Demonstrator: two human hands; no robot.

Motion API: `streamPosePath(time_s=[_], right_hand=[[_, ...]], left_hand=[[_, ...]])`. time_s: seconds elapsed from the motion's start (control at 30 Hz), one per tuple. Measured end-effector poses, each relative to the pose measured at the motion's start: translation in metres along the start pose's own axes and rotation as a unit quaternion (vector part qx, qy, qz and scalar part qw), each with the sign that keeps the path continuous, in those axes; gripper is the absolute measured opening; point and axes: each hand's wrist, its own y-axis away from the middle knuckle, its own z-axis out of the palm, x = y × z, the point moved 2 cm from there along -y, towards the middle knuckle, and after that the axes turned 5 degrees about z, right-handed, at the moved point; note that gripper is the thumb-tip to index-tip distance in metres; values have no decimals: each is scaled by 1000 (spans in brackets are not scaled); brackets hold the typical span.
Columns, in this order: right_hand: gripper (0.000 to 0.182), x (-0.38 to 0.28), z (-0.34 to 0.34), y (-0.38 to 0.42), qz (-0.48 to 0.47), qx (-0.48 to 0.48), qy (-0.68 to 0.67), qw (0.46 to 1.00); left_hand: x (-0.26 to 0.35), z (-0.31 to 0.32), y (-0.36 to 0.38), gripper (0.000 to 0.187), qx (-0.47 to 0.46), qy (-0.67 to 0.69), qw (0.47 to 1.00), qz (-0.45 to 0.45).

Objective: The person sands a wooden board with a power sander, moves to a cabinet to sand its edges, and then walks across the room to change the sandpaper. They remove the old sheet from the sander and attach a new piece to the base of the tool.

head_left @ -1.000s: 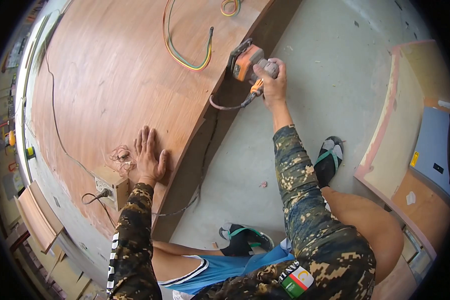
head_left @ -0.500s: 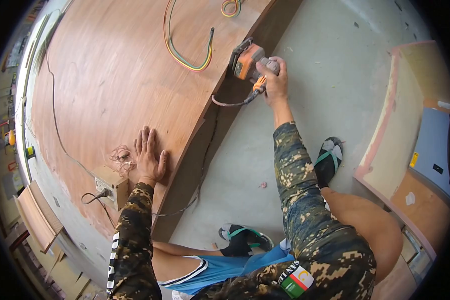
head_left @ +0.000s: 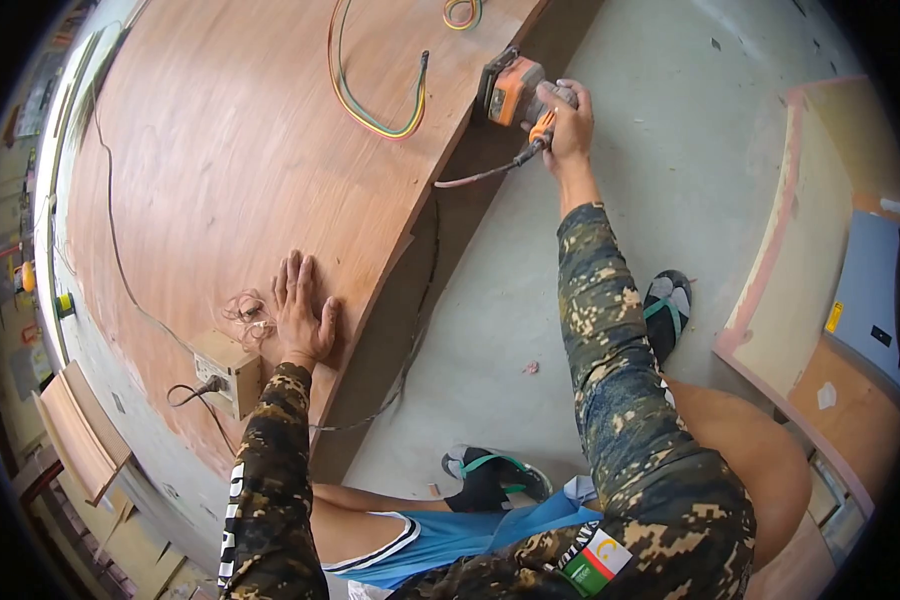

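Note:
My right hand is wrapped round the body of an orange and grey electric sander. The sander's dark pad faces the edge of a large reddish-brown wood panel, at or against it. A dark power cord runs from the tool back towards the panel edge. On the panel's top, near its lower end, my left hand lies flat with fingers stretched out. Just left of that hand are a tangle of thin strands and a beige socket box with a black plug in it.
Striped multicoloured wires lie looped on the panel. A thin cable runs along the panel's left part to the socket box. Grey floor lies to the right, with pink-edged boards beyond. Thin wooden sheets are at lower left.
My right hand and the sander have moved up and slightly right along the panel edge. The left hand stays flat in the same place on the panel.

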Motion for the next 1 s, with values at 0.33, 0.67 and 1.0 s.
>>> streamPosePath(time_s=[0.33, 0.67, 1.0], right_hand=[[45, 34, 10, 87, 55, -19, -8, 998], [43, 62, 15, 146, 165, -6, -74, 984], [40, 37, 0, 65, 97, -13, -19, 995]], left_hand=[[-1, 0, 1, 74, -6, -8, 1000, -4], [0, -1, 2, 75, -7, -10, 1000, -4], [0, -2, 0, 74, -10, 6, 1000, -1]])
